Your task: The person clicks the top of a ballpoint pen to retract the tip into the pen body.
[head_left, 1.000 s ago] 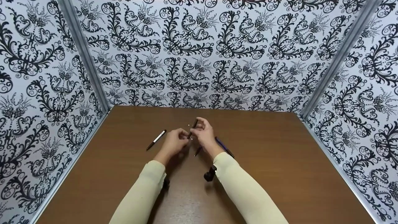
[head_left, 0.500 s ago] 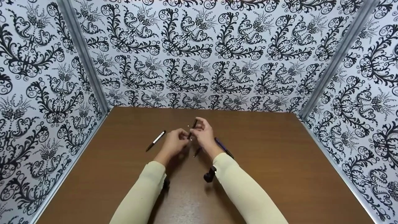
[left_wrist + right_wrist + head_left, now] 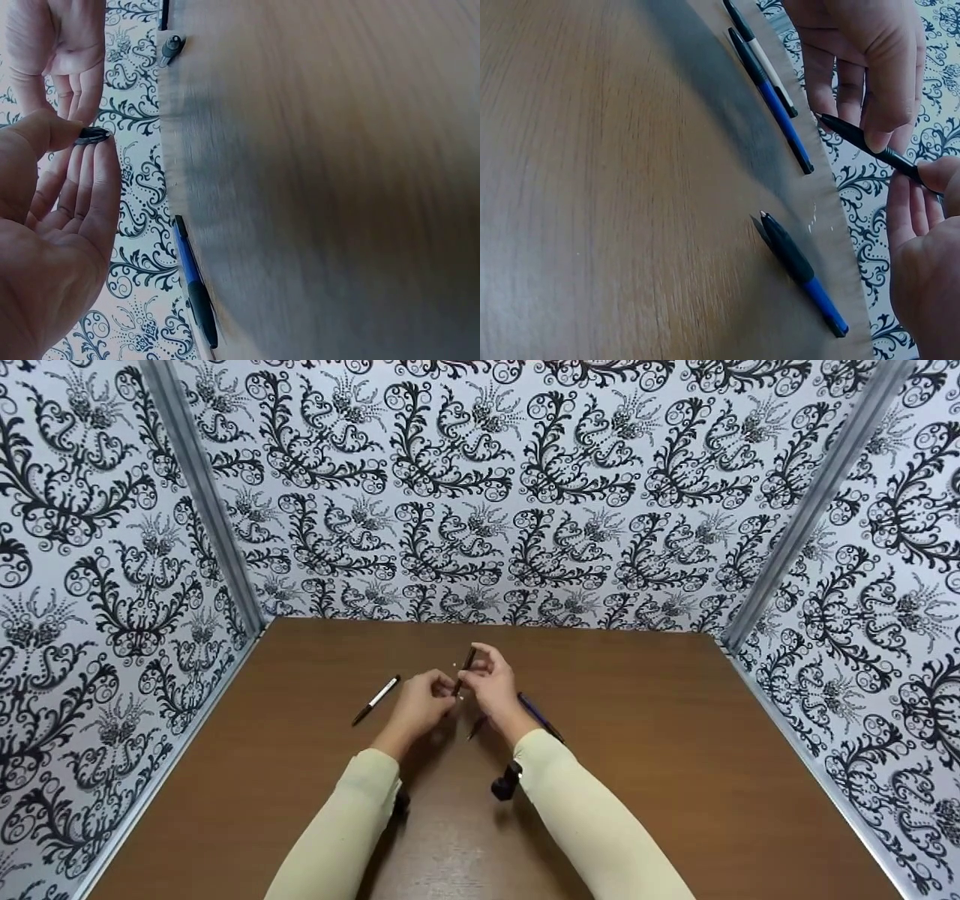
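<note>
Both hands meet above the middle of the brown table (image 3: 637, 750). Left hand (image 3: 421, 706) and right hand (image 3: 491, 684) each pinch one black pen (image 3: 464, 670) between thumb and fingertips, other fingers loosely curled; pen tilted, clear of the table. White pen (image 3: 376, 699) left of the hands, blue pen (image 3: 541, 715) right.

walls (image 3: 480, 472): white, with a black pattern of curling leaves and swirls
table (image 3: 637, 750): brown, with wood grain
sleeves (image 3: 585, 810): pale cream, plain
held pen (image 3: 870, 144): black
pen on the left (image 3: 377, 698): white body, black ends
pen on the right (image 3: 541, 715): blue and black
corner strips (image 3: 202, 495): grey metal
</note>
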`<state>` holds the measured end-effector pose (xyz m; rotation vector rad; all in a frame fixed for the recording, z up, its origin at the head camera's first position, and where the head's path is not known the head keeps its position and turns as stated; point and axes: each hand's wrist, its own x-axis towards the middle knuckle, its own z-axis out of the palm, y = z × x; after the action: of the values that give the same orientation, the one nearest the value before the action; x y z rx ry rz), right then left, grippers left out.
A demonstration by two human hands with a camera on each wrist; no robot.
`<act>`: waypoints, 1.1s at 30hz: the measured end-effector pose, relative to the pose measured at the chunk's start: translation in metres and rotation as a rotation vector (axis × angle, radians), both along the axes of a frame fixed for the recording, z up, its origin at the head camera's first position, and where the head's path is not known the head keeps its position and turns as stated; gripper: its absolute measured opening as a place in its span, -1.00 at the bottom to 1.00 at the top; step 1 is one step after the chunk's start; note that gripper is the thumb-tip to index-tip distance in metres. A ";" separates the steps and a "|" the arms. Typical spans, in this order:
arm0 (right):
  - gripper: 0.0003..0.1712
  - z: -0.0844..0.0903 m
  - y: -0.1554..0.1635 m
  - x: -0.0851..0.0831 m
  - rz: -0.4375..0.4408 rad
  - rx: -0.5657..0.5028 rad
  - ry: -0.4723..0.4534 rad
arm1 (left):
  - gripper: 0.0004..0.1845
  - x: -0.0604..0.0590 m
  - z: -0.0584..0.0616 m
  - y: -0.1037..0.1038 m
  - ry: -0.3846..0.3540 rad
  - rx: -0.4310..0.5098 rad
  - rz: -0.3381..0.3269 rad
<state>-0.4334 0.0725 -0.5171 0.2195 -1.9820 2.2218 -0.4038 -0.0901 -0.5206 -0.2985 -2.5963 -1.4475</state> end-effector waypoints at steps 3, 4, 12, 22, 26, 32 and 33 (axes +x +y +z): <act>-0.29 0.000 0.000 0.001 0.002 -0.011 0.008 | -0.82 -0.001 -0.001 0.000 0.013 -0.009 0.000; -0.29 0.000 0.000 0.001 0.002 -0.013 0.010 | -0.82 -0.001 -0.001 0.000 0.016 -0.006 -0.001; -0.30 0.000 0.001 0.000 -0.011 -0.003 0.006 | -0.82 0.001 0.001 0.002 0.014 0.024 -0.010; -0.31 -0.002 0.002 -0.001 -0.014 -0.007 0.002 | -0.82 0.000 -0.001 0.002 0.001 0.035 -0.009; -0.32 -0.003 0.003 -0.002 -0.009 -0.005 0.003 | -0.83 0.000 -0.001 0.002 -0.005 0.032 -0.013; -0.35 -0.002 0.004 -0.002 0.012 -0.006 0.007 | -0.85 0.002 0.001 0.002 -0.005 0.014 -0.019; -0.35 -0.002 0.004 -0.002 0.012 -0.008 0.010 | -0.85 0.002 0.001 0.002 -0.007 0.012 -0.018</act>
<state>-0.4350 0.0761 -0.5193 0.2411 -1.9718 2.2311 -0.4022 -0.0881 -0.5192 -0.3167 -2.5955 -1.4724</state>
